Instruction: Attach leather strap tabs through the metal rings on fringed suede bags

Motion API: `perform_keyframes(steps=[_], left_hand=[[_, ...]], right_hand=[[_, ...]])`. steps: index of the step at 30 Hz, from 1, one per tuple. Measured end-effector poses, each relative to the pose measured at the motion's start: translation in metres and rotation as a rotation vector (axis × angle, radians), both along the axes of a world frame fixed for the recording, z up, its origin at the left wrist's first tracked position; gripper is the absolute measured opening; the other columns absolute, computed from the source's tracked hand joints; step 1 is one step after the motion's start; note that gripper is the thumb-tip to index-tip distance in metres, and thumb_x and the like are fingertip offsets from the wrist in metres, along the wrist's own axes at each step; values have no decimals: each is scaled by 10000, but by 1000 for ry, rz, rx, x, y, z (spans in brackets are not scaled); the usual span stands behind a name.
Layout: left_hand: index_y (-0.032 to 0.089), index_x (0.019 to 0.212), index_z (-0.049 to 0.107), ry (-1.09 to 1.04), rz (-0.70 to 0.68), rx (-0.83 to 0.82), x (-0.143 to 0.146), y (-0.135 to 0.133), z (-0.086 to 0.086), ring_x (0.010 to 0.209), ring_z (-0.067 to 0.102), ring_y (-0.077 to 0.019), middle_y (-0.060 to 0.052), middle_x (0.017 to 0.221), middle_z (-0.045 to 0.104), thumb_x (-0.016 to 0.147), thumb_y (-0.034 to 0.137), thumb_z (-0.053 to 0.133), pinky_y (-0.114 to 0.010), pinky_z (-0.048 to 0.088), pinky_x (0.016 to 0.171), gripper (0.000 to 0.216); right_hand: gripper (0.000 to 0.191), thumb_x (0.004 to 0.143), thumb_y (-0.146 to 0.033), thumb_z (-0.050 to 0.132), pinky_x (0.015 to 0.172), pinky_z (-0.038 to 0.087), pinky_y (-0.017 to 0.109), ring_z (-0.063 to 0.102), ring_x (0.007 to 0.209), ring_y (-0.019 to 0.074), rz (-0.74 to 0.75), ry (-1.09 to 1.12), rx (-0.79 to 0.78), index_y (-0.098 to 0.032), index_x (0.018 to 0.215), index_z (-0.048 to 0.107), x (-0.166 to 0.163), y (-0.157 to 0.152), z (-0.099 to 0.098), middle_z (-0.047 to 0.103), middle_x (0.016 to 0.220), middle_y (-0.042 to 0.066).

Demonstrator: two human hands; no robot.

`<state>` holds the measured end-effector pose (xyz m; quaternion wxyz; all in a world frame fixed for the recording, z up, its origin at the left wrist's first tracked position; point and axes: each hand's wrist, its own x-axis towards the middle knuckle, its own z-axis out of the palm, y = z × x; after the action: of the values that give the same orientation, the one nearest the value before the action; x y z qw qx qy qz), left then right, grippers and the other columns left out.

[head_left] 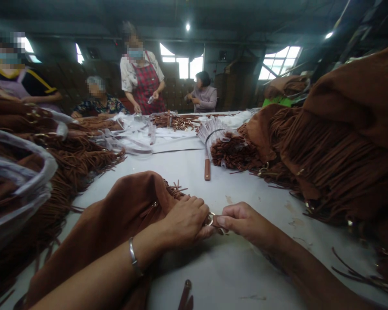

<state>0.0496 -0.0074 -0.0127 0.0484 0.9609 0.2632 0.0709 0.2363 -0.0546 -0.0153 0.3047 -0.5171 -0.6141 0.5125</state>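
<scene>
A brown suede bag (116, 215) with fringe lies on the white table in front of me, partly under my left forearm. My left hand (189, 219) is closed at the bag's edge, beside a gold metal ring (210, 218). Just right of the ring, my right hand (242, 220) pinches the end of a brown leather strap (215, 221) between thumb and fingers. The strap end meets the ring; how it passes through is hidden by my fingers. Another brown strap (185, 295) lies near the table's front edge.
Fringed brown bags (339, 155) are piled on the right, more bags (61, 172) on the left. A bundle of wrapped straps (229, 148) and a brown strap tab (207, 169) lie ahead on the table (168, 168). Several people stand or sit beyond, one in a plaid apron (148, 84).
</scene>
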Motion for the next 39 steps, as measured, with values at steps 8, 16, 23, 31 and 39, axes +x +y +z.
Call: perform_keyframes(steps=[8, 16, 23, 31, 39], left_hand=[[151, 850, 482, 46, -38, 43, 1, -3, -1, 796, 474, -203, -60, 848, 518, 923, 308, 323, -371, 375, 809, 235], [150, 847, 481, 58, -167, 66, 1, -10, -4, 798, 463, -205, -54, 838, 523, 862, 278, 417, -372, 371, 847, 144], [153, 877, 495, 42, -110, 22, 2, -11, -4, 802, 475, -214, -63, 856, 527, 840, 446, 489, -357, 399, 780, 295], [145, 839, 516, 98, -98, 119, 4, -2, -10, 782, 484, -216, -63, 831, 550, 852, 300, 480, -361, 388, 765, 160], [147, 864, 491, -26, -287, 13, 9, -17, -1, 779, 470, -190, -53, 858, 541, 854, 269, 460, -325, 384, 746, 126]], right_hand=[[427, 674, -539, 629, 353, 131, 202, 202, 358, 41, -70, 150, -220, -145, 576, 497, -6, 1, -1, 350, 414, -72], [376, 664, -465, 681, 299, 105, 179, 181, 313, 30, 93, 275, -404, -133, 607, 515, 8, 10, -19, 319, 380, -94], [349, 679, -429, 679, 305, 97, 181, 165, 311, 28, 145, 320, -375, -139, 600, 500, 16, 11, -19, 311, 368, -98], [352, 666, -447, 677, 298, 139, 165, 186, 306, 26, 20, 299, -347, -138, 604, 520, 8, 4, -11, 314, 368, -94], [411, 615, -433, 718, 326, 115, 168, 211, 336, 20, 79, 349, -372, -154, 549, 424, 13, 12, -19, 370, 403, -75]])
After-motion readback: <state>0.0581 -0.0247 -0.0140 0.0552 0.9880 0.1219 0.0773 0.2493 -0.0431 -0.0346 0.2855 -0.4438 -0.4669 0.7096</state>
